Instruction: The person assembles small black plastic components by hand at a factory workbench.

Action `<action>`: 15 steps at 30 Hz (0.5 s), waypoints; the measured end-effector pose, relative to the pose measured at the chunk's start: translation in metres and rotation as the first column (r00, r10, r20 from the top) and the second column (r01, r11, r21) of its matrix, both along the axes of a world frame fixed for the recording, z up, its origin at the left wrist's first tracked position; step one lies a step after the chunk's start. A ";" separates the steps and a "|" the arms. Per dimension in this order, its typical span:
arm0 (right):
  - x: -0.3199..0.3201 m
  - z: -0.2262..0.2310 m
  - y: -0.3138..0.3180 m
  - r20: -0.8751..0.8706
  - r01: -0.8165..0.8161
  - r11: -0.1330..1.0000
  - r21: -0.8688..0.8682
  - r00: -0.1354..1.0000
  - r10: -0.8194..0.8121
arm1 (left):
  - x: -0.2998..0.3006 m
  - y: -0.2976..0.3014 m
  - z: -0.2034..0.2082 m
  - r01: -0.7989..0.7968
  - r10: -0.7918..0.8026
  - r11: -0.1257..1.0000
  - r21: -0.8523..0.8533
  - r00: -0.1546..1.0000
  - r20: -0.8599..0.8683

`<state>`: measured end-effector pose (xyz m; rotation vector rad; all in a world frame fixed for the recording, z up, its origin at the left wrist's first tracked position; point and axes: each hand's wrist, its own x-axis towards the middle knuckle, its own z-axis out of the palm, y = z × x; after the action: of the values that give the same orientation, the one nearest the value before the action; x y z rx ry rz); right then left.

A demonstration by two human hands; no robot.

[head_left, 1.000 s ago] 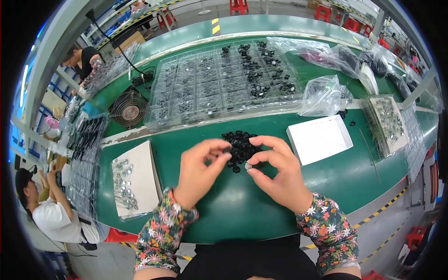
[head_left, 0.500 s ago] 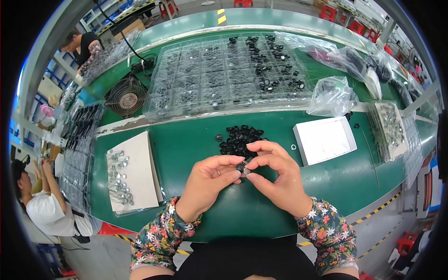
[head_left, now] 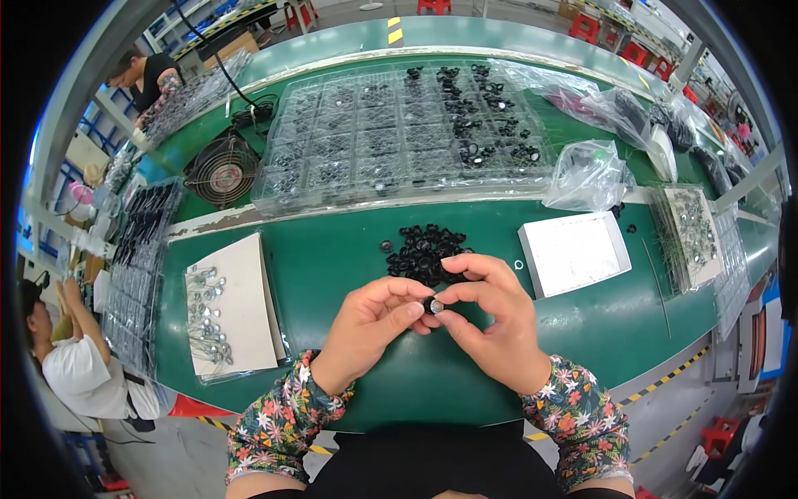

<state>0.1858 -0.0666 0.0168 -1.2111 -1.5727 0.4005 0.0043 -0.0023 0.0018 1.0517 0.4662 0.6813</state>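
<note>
My left hand (head_left: 362,333) pinches a small black round part (head_left: 428,304) between thumb and fingertips, above the near side of the green bench. Against its right side sits a small silvery disc (head_left: 436,307), which the thumb and index finger of my right hand (head_left: 500,328) grip. Whether the disc is seated inside the black part is too small to tell. Just beyond my fingertips lies a heap of similar black round parts (head_left: 422,249), partly hidden by my right hand.
A white box (head_left: 575,254) is to the right, beside a small white ring (head_left: 519,264). Cards with silvery pieces lie left (head_left: 241,308) and far right (head_left: 692,237). Behind stand a clear compartment tray (head_left: 391,187) with black parts and a fan (head_left: 223,173). Two people work at left.
The silvery disc has turned and come up against the black part between my fingertips. Both hands stay close together; the view has shifted slightly.
</note>
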 end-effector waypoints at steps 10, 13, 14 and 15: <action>-0.001 0.002 -0.002 0.013 0.009 1.000 -0.009 1.000 -0.009 | 0.001 -0.004 0.000 -0.038 0.039 0.999 -0.007 0.999 0.011; 0.000 0.003 -0.003 0.034 0.001 0.999 -0.041 0.999 0.001 | -0.001 -0.001 -0.004 -0.015 0.014 1.000 0.007 0.997 0.081; 0.000 0.003 -0.003 0.037 0.007 1.000 -0.028 0.999 -0.006 | -0.001 -0.001 -0.005 -0.015 0.015 1.000 0.007 0.996 0.083; 0.000 0.003 -0.003 0.040 0.013 1.000 -0.014 0.999 -0.013 | -0.002 -0.001 -0.006 -0.012 0.011 1.000 0.019 0.999 0.053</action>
<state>0.1853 -0.0692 0.0197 -1.2464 -1.5974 0.3825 0.0022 -0.0028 -0.0040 1.0471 0.4213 0.7236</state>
